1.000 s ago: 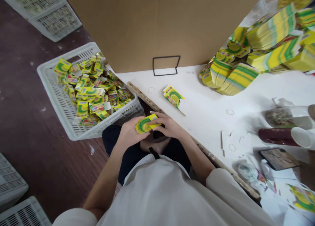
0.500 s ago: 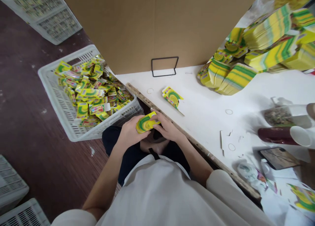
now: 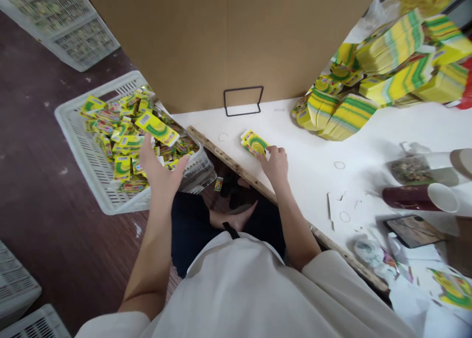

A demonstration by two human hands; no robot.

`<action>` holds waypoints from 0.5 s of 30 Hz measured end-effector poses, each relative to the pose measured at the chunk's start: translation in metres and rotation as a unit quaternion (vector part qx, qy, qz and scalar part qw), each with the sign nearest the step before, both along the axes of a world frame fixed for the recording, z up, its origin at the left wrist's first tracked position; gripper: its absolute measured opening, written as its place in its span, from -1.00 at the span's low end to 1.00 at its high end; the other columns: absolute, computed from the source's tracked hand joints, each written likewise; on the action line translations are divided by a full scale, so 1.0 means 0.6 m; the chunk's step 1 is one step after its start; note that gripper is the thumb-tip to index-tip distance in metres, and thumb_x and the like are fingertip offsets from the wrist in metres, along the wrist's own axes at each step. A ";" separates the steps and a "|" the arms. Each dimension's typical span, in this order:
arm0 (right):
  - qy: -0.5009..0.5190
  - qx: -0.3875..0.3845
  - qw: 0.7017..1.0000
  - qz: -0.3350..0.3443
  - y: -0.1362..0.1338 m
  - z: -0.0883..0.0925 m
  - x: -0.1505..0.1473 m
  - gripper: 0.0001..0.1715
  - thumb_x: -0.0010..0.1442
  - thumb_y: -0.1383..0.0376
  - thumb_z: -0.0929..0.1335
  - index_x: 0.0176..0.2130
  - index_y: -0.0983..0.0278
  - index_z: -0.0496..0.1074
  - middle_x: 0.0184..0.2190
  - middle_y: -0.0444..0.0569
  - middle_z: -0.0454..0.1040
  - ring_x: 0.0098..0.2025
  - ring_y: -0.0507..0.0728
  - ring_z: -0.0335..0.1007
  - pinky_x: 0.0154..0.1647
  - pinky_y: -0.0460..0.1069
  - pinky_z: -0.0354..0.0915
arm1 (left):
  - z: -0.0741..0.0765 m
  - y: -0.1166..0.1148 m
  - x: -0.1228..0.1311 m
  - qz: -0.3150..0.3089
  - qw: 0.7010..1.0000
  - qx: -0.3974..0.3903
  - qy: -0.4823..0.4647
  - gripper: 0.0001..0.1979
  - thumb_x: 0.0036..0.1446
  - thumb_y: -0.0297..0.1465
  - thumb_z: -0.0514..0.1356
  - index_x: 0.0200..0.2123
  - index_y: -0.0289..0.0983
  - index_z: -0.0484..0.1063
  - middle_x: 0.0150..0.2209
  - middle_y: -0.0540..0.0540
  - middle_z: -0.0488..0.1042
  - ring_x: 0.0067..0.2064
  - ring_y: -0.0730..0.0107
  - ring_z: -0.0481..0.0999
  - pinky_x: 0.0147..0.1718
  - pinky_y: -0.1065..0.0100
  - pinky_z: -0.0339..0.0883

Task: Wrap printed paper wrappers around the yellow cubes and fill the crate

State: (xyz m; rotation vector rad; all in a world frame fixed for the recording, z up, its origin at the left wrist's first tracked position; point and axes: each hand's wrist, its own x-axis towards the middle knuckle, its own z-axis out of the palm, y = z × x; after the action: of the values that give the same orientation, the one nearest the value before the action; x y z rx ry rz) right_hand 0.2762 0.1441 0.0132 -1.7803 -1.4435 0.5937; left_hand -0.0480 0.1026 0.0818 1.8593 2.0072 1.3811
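Over the white plastic crate [image 3: 106, 201], my left hand [image 3: 159, 170] has its thumb and fingers spread. A small yellow-green carton [image 3: 158, 128] is just beyond its fingertips, apparently loose from them, above the heap of similar cartons [image 3: 123, 166] in the crate. On the white table [image 3: 306, 181], my right hand [image 3: 276, 165] pinches the near end of another yellow-green carton [image 3: 253, 142], which looks flat. The fingers partly cover that end.
Behind the table edge stands a large cardboard sheet [image 3: 228, 43] with a black wire frame [image 3: 243, 101] before it. Stacks of flat cartons [image 3: 346, 114] lie at right. Nearer are a dark red cup [image 3: 405, 198], a jar [image 3: 413, 171] and a phone [image 3: 413, 231]. More crates [image 3: 86, 43] stand left.
My hands have parted. My left hand has swung left over the crate and let go of the carton. My right hand has moved right onto the carton on the table.
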 end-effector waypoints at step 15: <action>0.072 -0.025 0.997 0.025 -0.011 0.031 -0.021 -0.75 0.17 0.29 0.37 -0.24 0.15 0.18 -0.27 0.03 0.44 -0.21 0.24 0.40 -0.09 0.22 0.35 | -0.094 -0.090 0.087 -0.157 0.914 -0.224 -0.298 -0.25 0.03 0.04 0.34 0.18 -0.22 0.31 0.18 -0.35 0.44 0.19 -0.03 0.49 0.12 -0.05 0.45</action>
State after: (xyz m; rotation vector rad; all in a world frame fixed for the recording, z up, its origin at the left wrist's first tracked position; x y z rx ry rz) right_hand 0.2634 0.1374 0.0319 -1.7067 -1.3892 0.7755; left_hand 0.0045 0.0486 0.0252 1.2785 1.4750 1.0936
